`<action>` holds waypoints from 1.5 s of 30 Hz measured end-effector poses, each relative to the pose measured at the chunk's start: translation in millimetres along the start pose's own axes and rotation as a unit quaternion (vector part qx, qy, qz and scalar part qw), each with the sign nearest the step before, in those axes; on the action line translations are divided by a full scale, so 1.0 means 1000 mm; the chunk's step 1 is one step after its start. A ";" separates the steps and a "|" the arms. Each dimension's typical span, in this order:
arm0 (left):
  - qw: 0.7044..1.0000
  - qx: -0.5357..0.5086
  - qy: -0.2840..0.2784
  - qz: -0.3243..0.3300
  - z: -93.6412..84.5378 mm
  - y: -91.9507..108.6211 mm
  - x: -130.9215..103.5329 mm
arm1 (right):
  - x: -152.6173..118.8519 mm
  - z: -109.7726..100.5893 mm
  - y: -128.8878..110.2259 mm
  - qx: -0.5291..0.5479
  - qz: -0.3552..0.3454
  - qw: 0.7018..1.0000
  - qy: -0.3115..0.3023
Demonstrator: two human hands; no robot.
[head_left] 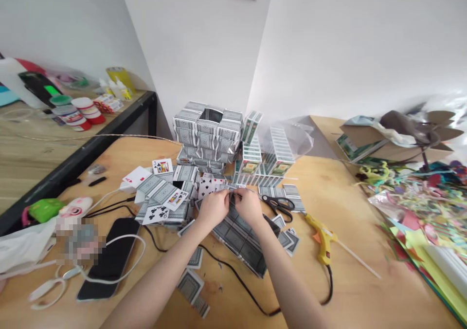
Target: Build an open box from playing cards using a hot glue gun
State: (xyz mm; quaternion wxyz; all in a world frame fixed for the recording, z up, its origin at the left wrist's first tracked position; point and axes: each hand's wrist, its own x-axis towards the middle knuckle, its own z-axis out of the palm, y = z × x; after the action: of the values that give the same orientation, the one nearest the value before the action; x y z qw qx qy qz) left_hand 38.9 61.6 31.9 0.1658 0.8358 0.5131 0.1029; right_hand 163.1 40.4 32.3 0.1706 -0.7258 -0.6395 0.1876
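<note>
My left hand (pixel 215 205) and my right hand (pixel 248 204) meet at the far end of a long structure made of playing cards (pixel 239 234). Both hands have their fingers pinched close together there; what the fingertips hold is too small to make out. Loose cards (pixel 175 198) lie on a card-built block to the left. Behind stands a taller stack of folded-card modules (pixel 207 134). Black scissors (pixel 279 205) lie just right of my right hand.
A yellow glue gun (pixel 323 239) lies at right, its black cable running across the front. Card boxes (pixel 277 151) stand behind. A phone (pixel 111 258) and white cable lie at left. Paper scraps (pixel 412 212) pile at far right.
</note>
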 end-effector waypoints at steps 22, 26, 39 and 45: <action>0.998 -0.030 -0.056 -0.001 -0.031 -0.005 0.012 | -0.059 -0.047 0.042 0.068 0.066 0.988 -0.122; 0.987 -0.155 -0.046 0.013 -0.026 -0.005 0.020 | -0.068 -0.055 0.052 0.097 0.126 0.980 -0.123; 0.987 -0.155 -0.040 0.009 -0.002 -0.003 -0.003 | -0.037 -0.049 0.045 0.048 0.080 0.995 0.044; 0.991 -0.128 0.011 0.043 0.002 0.003 0.015 | -0.004 -0.030 0.016 -0.057 0.011 0.998 0.004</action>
State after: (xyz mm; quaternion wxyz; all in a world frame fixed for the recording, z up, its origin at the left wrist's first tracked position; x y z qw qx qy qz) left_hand 48.7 73.9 31.5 0.2614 0.8276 0.4614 0.1839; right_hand 191.4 34.5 50.6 0.1290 -0.7420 -0.6406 0.1499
